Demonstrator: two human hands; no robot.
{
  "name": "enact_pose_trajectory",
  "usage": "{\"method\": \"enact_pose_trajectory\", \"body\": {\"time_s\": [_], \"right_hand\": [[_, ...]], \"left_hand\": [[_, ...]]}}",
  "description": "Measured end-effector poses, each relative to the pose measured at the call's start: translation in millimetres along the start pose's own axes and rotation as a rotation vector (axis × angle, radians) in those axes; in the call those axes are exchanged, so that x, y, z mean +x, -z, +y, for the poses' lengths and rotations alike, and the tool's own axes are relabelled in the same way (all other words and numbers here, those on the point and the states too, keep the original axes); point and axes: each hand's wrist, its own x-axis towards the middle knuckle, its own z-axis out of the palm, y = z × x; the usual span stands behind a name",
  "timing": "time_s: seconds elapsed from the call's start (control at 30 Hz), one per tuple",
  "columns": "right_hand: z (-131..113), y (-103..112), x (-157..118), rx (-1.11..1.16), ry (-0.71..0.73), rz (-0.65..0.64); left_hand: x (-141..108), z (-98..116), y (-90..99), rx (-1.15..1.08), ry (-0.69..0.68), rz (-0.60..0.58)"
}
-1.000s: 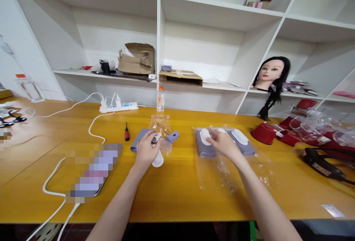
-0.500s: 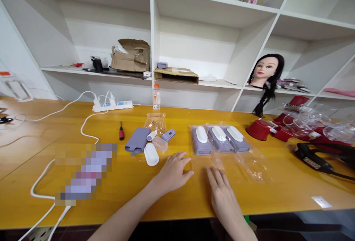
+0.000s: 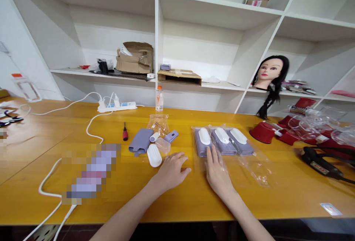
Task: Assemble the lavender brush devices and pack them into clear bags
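My left hand (image 3: pixel 173 170) rests over the wooden table, fingers apart and holding nothing. Just beyond it lie a white oval part (image 3: pixel 154 155), a translucent cap (image 3: pixel 163 145), a small white-and-lilac cylinder (image 3: pixel 154 137), a lilac clip-like piece (image 3: pixel 171 136) and a larger lilac casing (image 3: pixel 141 140). My right hand (image 3: pixel 217 172) is stretched out flat, its fingertips at the lower edge of the nearest lilac case (image 3: pixel 203 148) in a clear plastic bag. A white oval part (image 3: pixel 204 136) sits on this case. Two similar bagged cases (image 3: pixel 224 148) stand to its right.
A red-handled screwdriver (image 3: pixel 125 133), a power strip (image 3: pixel 119 107) and a clear bottle (image 3: pixel 159 98) are at the back. On the left are white cables and a pixelated object (image 3: pixel 93 170). Red-and-clear parts (image 3: pixel 262 132) and a black corded tool (image 3: pixel 318 165) occupy the right.
My right hand has moved forward to the nearest bagged case, its fingertips now at the case's lower edge. My left hand has stayed nearly in place. The view has shifted slightly.
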Motion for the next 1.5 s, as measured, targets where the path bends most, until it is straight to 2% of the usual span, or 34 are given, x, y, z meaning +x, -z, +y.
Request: {"method": "enact_pose_trajectory", "body": {"time_s": [0.13, 0.3, 0.4, 0.5, 0.63, 0.7, 0.77, 0.87, 0.93, 0.97, 1.07, 1.13, 1.2, 1.4, 1.5], "right_hand": [[-9, -3, 17, -0.047, -0.137, -0.029], [-19, -2, 33, -0.163, -0.21, -0.077], [-18, -1, 38, -0.157, -0.209, -0.093], [-10, 4, 38, -0.031, -0.218, -0.067], [7, 18, 30, 0.314, -0.443, -0.06], [10, 26, 22, 0.491, -0.524, -0.052], [6, 32, 11, 0.601, -0.529, 0.018], [-10, 35, -7, 0.596, -0.388, 0.184], [-23, 34, -16, 0.546, -0.236, 0.251], [-28, 33, -19, 0.515, -0.166, 0.264], [-35, 32, -24, 0.419, -0.018, 0.282], [-34, 33, -26, 0.367, 0.027, 0.311], [-29, 35, -29, 0.338, 0.026, 0.336], [-10, 39, -46, 0.381, -0.18, 0.283], [1, 36, -63, 0.406, -0.263, 0.279]], "left_hand": [[1, -2, -6.3, -0.079, -0.012, 0.013], [-3, -4, -9.3, -0.128, -0.014, -0.002], [-4, -3, -9.0, -0.145, -0.017, 0.005], [-4, -3, -7.8, -0.181, -0.006, 0.018], [-2, -3, -5.9, -0.324, 0.024, 0.057], [0, -2, -4.7, -0.481, 0.082, 0.063], [3, 2, -2.8, -0.764, 0.216, 0.019], [10, 13, 0.4, -1.307, 0.445, -0.097], [19, 21, 0.9, -1.603, 0.492, -0.095], [24, 25, 0.3, -1.734, 0.504, -0.036], [44, 30, -2.2, -1.988, 0.679, 0.307], [57, 29, -2.5, -2.001, 0.738, 0.392], [70, 30, -1.7, -1.989, 0.747, 0.4], [104, 45, -9.5, -1.935, 0.772, 0.292], [120, 42, -16.1, -1.87, 0.808, 0.36]]}}
